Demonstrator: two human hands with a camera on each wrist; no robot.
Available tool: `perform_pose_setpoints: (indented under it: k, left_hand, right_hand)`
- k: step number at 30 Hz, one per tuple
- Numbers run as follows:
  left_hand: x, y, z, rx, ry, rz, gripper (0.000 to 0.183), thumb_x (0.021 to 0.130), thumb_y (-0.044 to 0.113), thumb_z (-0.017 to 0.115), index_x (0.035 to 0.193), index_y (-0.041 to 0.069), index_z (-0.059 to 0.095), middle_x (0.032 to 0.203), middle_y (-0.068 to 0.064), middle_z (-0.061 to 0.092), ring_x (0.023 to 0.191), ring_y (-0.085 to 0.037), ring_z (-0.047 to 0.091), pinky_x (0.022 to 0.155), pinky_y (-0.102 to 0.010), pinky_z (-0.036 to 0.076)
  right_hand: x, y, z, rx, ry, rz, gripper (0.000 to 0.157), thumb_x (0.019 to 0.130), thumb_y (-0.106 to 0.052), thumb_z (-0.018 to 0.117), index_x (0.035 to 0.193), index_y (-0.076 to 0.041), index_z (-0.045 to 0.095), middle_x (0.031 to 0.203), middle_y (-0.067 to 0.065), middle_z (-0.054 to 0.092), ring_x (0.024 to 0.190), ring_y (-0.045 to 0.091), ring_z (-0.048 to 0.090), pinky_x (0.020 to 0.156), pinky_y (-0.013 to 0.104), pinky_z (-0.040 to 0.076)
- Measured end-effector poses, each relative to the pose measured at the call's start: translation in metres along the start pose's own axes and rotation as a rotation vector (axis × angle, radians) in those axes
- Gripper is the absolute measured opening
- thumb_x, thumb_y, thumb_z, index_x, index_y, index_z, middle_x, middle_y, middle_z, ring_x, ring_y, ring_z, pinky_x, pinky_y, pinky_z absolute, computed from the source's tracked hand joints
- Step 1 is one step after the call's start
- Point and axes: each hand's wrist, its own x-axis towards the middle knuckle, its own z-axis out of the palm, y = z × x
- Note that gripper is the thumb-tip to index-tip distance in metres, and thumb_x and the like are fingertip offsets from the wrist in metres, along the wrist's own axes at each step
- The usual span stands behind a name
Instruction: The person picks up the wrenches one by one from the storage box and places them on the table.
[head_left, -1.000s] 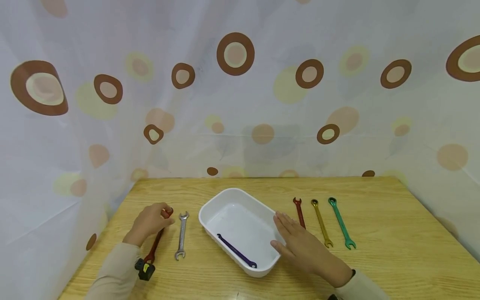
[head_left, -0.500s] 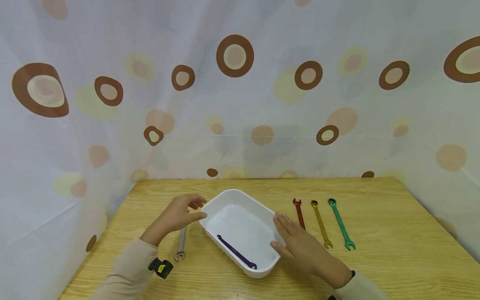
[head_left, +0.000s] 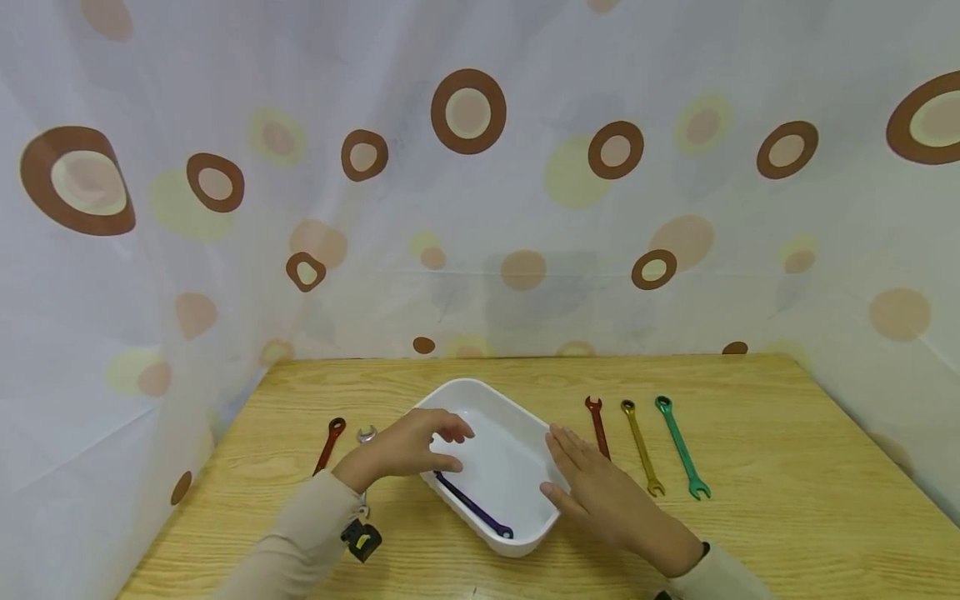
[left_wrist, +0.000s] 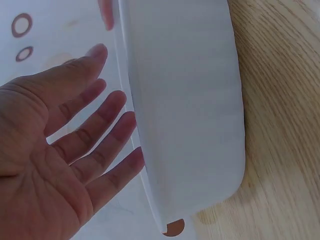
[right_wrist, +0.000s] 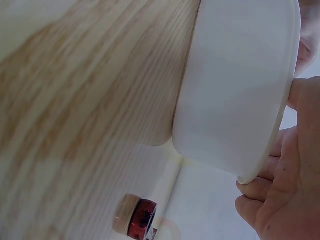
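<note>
My left hand hangs over the left rim of a white plastic tray, thumb and fingers apart with nothing between them. In the left wrist view the relaxed fingers are close to the rim; contact is unclear. My right hand rests against the tray's right rim, fingers mostly straight. The right wrist view has its thumb and fingertips touching that rim. Inside the tray, along its near-left wall, lies a purple wrench. A silver open-end wrench lies left of the tray, partly behind my left arm.
At the far left a red wrench lies partly hidden by my left sleeve. Right of the tray are another red wrench, a gold wrench and a green wrench. A patterned curtain stands behind the wooden table.
My left hand has moved right, from above the left red wrench, past the silver wrench, to over the tray. Both wrenches stay on the table. The right hand and tray keep their places.
</note>
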Motion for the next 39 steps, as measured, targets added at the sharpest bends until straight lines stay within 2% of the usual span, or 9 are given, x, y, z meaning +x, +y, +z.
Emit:
perform_pose_setpoints:
  k: [3,8,14,18,23,26,39]
  left_hand:
    - [0.008,0.002,0.005,-0.014,-0.051,0.033,0.041,0.080,0.014,0.079,0.118,0.005,0.065,0.107,-0.011,0.067,0.102,-0.024,0.062,0.090,-0.046,0.049]
    - [0.019,0.002,0.014,-0.006,-0.125,0.058,0.046,0.074,0.012,0.083,0.117,0.007,0.066,0.106,-0.006,0.069,0.099,-0.017,0.062,0.093,-0.040,0.049]
    - [0.026,0.005,0.019,0.033,-0.250,0.032,0.045,0.071,0.013,0.085,0.113,0.009,0.068,0.098,0.001,0.068,0.092,-0.009,0.061,0.088,-0.029,0.050]
    - [0.030,0.007,0.021,0.039,-0.308,-0.018,0.043,0.072,0.013,0.085,0.111,0.011,0.068,0.094,0.001,0.068,0.089,-0.008,0.061,0.085,-0.024,0.048]
    - [0.033,0.006,0.022,0.030,-0.336,-0.120,0.040,0.070,0.008,0.085,0.107,0.014,0.069,0.090,0.000,0.067,0.087,-0.012,0.062,0.080,-0.021,0.047]
    - [0.034,0.003,0.025,0.026,-0.344,-0.143,0.038,0.070,0.006,0.085,0.103,0.013,0.069,0.088,0.000,0.066,0.085,-0.013,0.063,0.078,-0.020,0.048]
    - [0.041,-0.002,0.031,0.029,-0.400,-0.109,0.029,0.073,-0.002,0.081,0.097,0.012,0.073,0.081,-0.001,0.066,0.075,-0.008,0.059,0.071,-0.017,0.047]
  right_hand:
    - [0.000,0.000,0.001,-0.008,0.007,0.003,0.071,0.102,-0.048,0.037,0.148,0.004,0.027,0.155,0.020,0.024,0.143,0.035,0.023,0.112,0.050,0.027]
    - [0.001,-0.001,0.001,-0.007,0.015,0.001,0.070,0.101,-0.047,0.038,0.148,0.004,0.028,0.155,0.020,0.025,0.143,0.035,0.024,0.112,0.050,0.027]
    - [0.002,-0.002,0.001,-0.011,0.029,-0.006,0.069,0.101,-0.046,0.040,0.147,0.005,0.029,0.154,0.020,0.028,0.142,0.036,0.026,0.111,0.051,0.029]
    - [0.002,-0.002,0.000,-0.014,0.032,0.000,0.070,0.101,-0.047,0.040,0.147,0.005,0.030,0.154,0.020,0.028,0.142,0.035,0.026,0.111,0.051,0.029]
    - [0.002,0.000,0.001,-0.009,0.032,0.000,0.070,0.101,-0.047,0.039,0.148,0.004,0.029,0.154,0.019,0.027,0.143,0.034,0.025,0.112,0.050,0.028]
    - [0.002,0.001,0.003,-0.008,0.034,-0.008,0.070,0.101,-0.048,0.038,0.148,0.004,0.029,0.154,0.019,0.027,0.142,0.034,0.025,0.112,0.049,0.028]
    - [0.001,0.002,0.004,-0.020,0.042,-0.004,0.069,0.101,-0.046,0.039,0.147,0.005,0.030,0.154,0.020,0.027,0.142,0.034,0.025,0.112,0.049,0.028]
